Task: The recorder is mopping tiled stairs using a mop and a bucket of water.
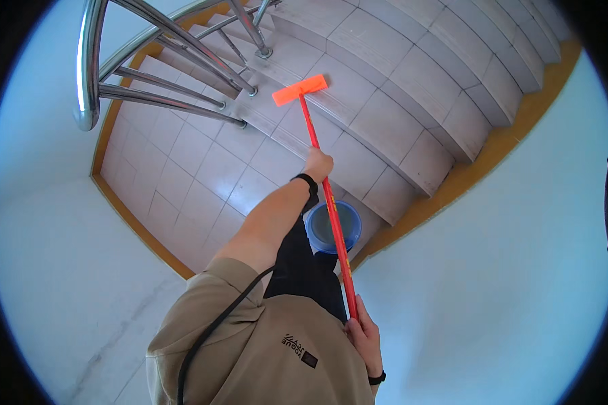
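No packages, signs or screens around me. Only label-type thing: a small dark printed logo patch (300, 351) on the front of my tan shirt (250, 351), angular, near my lower hand.

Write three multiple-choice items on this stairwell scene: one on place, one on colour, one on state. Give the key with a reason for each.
1. Where does the mop head rest?
A. on a tiled stair step
B. in the bucket
C. on the handrail

2. What colour is the bucket?
A. green
B. blue
C. white

3. How is the mop handle held?
A. by the left hand alone
B. by neither hand
C. by both hands

Key: 1 A, the orange head lies flat on a step below the steel handrail. 2 B, its rim shows blue. 3 C, the left hand grips it midway and the right hand its upper end.
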